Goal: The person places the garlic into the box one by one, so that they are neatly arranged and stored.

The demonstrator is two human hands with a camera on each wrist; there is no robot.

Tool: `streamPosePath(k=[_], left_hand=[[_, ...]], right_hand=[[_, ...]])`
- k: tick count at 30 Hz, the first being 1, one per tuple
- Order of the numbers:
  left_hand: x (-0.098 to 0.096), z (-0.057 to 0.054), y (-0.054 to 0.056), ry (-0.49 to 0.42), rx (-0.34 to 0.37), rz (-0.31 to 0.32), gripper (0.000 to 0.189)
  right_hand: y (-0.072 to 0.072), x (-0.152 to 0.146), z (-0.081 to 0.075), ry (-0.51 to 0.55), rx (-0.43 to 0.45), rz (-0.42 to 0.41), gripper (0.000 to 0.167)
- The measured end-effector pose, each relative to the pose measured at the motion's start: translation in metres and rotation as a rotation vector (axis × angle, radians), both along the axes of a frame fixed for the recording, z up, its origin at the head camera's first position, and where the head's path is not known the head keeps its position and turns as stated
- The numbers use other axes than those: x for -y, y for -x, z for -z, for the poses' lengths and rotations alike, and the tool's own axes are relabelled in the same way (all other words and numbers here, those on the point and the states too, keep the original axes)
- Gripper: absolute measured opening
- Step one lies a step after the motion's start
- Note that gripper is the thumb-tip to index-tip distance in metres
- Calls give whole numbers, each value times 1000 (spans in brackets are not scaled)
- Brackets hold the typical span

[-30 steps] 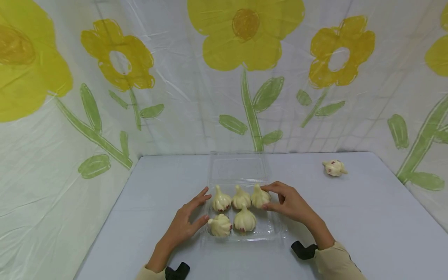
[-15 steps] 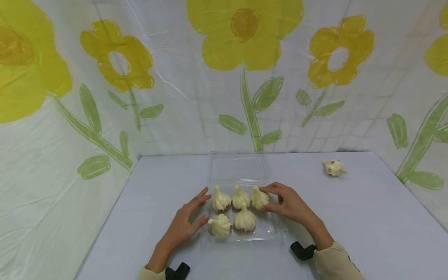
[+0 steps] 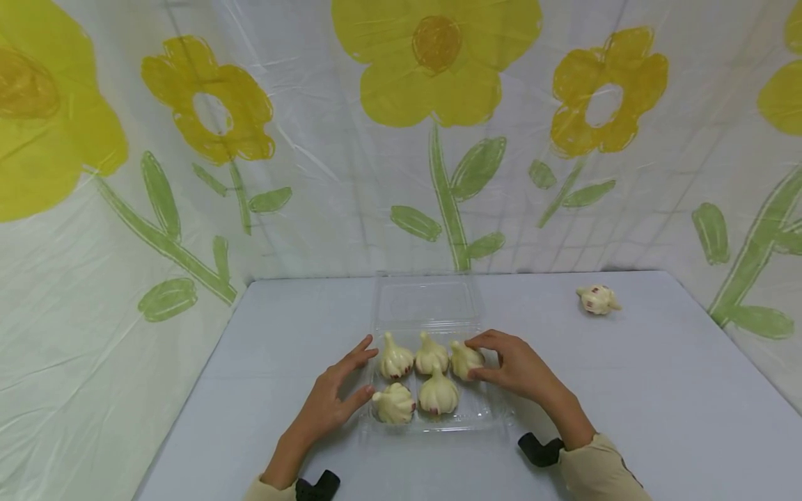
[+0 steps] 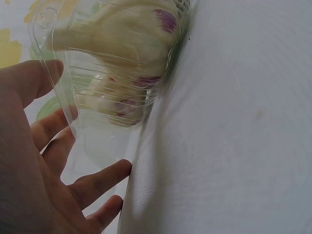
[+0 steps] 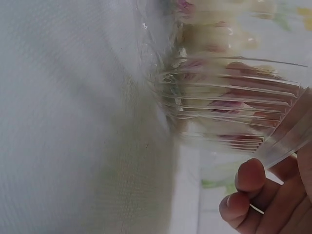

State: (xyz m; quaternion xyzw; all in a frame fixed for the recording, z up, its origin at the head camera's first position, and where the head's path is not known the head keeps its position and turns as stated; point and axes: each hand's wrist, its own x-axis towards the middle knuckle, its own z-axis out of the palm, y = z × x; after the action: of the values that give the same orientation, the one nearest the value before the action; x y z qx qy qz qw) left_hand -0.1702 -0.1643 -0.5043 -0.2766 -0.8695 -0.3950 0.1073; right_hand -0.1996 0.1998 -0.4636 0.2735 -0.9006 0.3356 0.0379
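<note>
A clear plastic clamshell box (image 3: 477,409) stands open on the table, holding several garlic bulbs. My right hand (image 3: 519,367) pinches the garlic bulb (image 3: 464,362) at the box's back right between thumb and fingers. In the right wrist view, that hand's other fingers (image 5: 251,175) are beside the ribbed box wall. My left hand (image 3: 334,393) steadies the box's left side, thumb and fingers spread along the rim (image 4: 57,97). Other bulbs sit at back left (image 3: 396,358), back middle (image 3: 431,355), front left (image 3: 395,403) and front middle (image 3: 438,395).
One more garlic bulb (image 3: 598,299) lies on its side at the table's far right. The box's transparent lid (image 3: 427,299) leans back behind the box. A white sheet with painted yellow flowers (image 3: 438,62) hangs behind the white table (image 3: 282,313).
My right hand has come slightly lower with the back-right garlic bulb, whose stem now tips further left. The left hand and the other bulbs stay where they were.
</note>
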Motion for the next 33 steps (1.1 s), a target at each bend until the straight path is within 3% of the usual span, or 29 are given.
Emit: streamPosePath(k=[14,19,25,33], left_hand=[[-1,-2,-1,2,-11,6,57],[0,-2,-1,5,-8,0,57],[-1,-2,0,5,-17,2,57],[-1,-1,0,-2,-8,-2,57]], right_hand=[[-1,-1,0,31,20,5,55],[1,-3,1,41,-36,-4,54],[3,-7,1,136,-132,9,44],[5,-16,-4,183,-183,97,31]])
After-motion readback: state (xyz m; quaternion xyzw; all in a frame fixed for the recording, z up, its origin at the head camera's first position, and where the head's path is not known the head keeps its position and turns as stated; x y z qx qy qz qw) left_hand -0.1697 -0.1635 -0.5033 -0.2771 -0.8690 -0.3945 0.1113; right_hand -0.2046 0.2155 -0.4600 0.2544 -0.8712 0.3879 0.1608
